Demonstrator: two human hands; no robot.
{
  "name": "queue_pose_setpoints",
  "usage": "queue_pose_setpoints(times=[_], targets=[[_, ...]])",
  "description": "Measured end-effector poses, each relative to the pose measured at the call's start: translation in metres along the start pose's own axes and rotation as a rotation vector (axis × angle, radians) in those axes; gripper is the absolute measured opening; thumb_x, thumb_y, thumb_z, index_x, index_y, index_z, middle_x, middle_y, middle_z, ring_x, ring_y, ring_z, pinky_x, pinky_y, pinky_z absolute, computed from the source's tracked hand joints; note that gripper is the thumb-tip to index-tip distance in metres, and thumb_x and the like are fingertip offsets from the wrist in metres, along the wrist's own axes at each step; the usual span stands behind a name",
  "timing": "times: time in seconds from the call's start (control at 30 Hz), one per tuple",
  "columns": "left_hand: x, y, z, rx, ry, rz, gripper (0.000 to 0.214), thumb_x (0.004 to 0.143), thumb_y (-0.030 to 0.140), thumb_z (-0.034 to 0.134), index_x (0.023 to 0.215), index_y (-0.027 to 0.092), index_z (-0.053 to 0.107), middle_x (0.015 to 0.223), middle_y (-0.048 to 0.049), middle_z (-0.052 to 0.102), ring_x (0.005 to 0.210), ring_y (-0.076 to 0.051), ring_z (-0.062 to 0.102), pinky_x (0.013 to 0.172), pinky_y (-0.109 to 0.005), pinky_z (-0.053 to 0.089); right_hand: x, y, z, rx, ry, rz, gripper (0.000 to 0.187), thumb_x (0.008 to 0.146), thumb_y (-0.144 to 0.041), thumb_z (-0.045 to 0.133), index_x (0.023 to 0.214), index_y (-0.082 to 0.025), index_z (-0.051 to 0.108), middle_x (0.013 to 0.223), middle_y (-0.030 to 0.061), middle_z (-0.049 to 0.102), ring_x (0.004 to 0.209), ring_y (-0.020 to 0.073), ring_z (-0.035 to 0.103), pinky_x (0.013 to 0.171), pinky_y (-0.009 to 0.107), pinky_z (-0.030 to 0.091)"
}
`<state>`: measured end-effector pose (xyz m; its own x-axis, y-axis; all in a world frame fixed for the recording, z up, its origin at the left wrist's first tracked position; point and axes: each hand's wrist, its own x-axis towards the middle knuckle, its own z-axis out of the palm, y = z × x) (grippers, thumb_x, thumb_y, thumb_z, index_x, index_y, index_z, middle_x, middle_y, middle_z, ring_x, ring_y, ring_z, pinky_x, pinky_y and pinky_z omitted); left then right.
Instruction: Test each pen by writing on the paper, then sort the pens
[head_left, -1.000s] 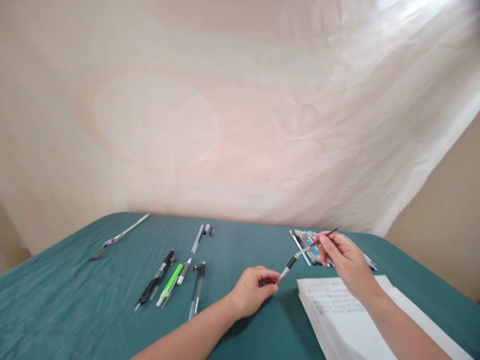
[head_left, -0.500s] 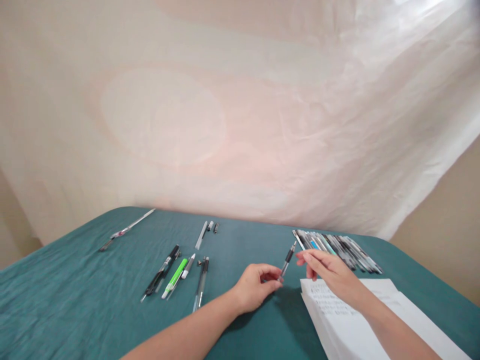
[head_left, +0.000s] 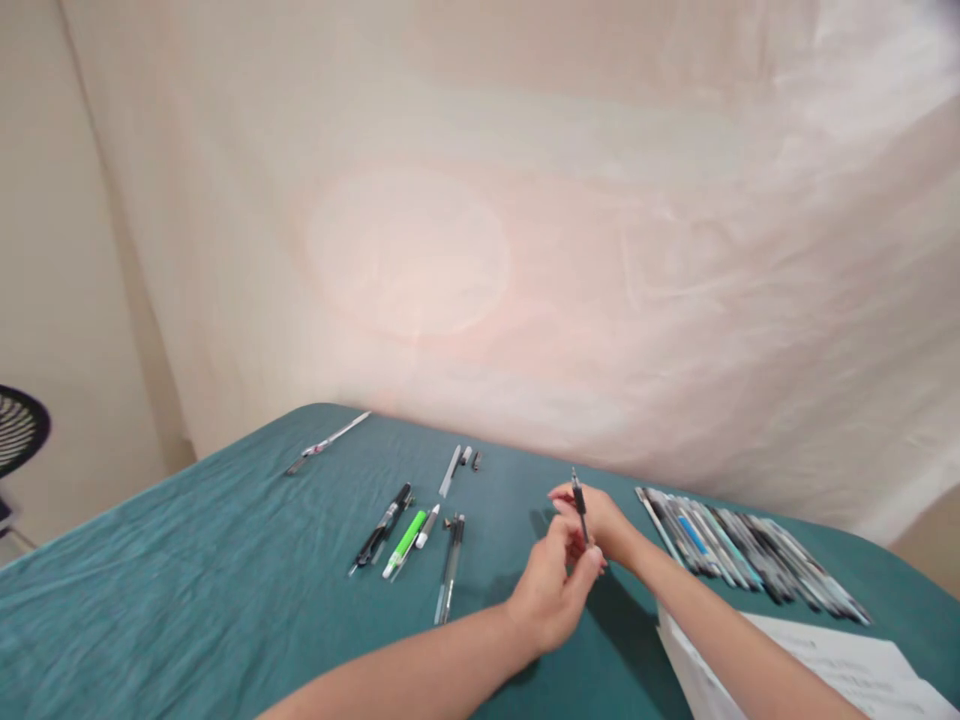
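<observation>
Both hands have drawn together since a second ago. My right hand (head_left: 600, 525) pinches the slim black pen (head_left: 578, 497) upright, just left of the row of dark and blue pens (head_left: 750, 550) on the teal-clothed counter (head_left: 187, 600). My left hand (head_left: 555, 590) curls at the pen's lower end; I cannot tell whether it grips.

Bare cloth (head_left: 187, 600) open at left; loose pens (head_left: 409, 535) ahead, pen row (head_left: 742, 545) and paper (head_left: 847, 665) crowd right.

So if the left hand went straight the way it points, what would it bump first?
Most likely the right hand, holding a black pen upright just ahead of the left hand; depth is unclear.
</observation>
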<state>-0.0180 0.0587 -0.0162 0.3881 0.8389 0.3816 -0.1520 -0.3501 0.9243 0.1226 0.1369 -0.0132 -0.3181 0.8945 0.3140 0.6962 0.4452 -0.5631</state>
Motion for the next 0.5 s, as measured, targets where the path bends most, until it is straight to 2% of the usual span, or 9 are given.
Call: queue_pose_setpoints(times=[0.13,0.23,0.37,0.5], targets=[[-0.003,0.007,-0.001,0.034,0.101,0.063,0.018,0.087,0.034,0.038,0.093,0.017,0.042,0.085,-0.0052,0.055,0.081,-0.015,0.052,0.079,-0.030,0.040,0.045,-0.011,0.038,-0.171,-0.039,-0.207,0.029,0.082,-0.024,0.042,0.106,-0.019,0.057,0.101,0.0065,0.060,0.091,0.0178,0.055,0.080,0.031,0.043],[-0.005,0.009,-0.003,0.029,0.132,0.066,0.019,0.088,0.035,0.035,0.092,0.017,0.040,0.086,-0.0061,0.055,0.082,-0.015,0.051,0.079,-0.030,0.039,0.065,-0.029,0.058,-0.302,-0.054,-0.343,0.038,0.083,-0.013,0.036,0.117,-0.021,0.050,0.116,0.0063,0.055,0.104,0.0181,0.049,0.090,0.031,0.037],[-0.007,0.014,-0.004,0.014,0.118,0.093,0.020,0.089,0.034,0.032,0.093,0.016,0.040,0.084,-0.0056,0.053,0.079,-0.014,0.050,0.076,-0.029,0.040,0.077,-0.045,0.068,-0.415,-0.087,-0.451,0.050,0.082,-0.006,0.031,0.128,-0.022,0.039,0.131,0.0033,0.043,0.118,0.0183,0.036,0.096,0.035,0.031],[-0.007,0.016,-0.004,0.011,0.090,0.100,0.018,0.090,0.033,0.031,0.093,0.017,0.039,0.083,-0.0050,0.053,0.079,-0.014,0.050,0.078,-0.029,0.039,0.077,-0.049,0.066,-0.461,-0.135,-0.469,0.047,0.083,-0.007,0.030,0.127,-0.020,0.041,0.131,0.0035,0.044,0.121,0.0188,0.032,0.097,0.036,0.031]])
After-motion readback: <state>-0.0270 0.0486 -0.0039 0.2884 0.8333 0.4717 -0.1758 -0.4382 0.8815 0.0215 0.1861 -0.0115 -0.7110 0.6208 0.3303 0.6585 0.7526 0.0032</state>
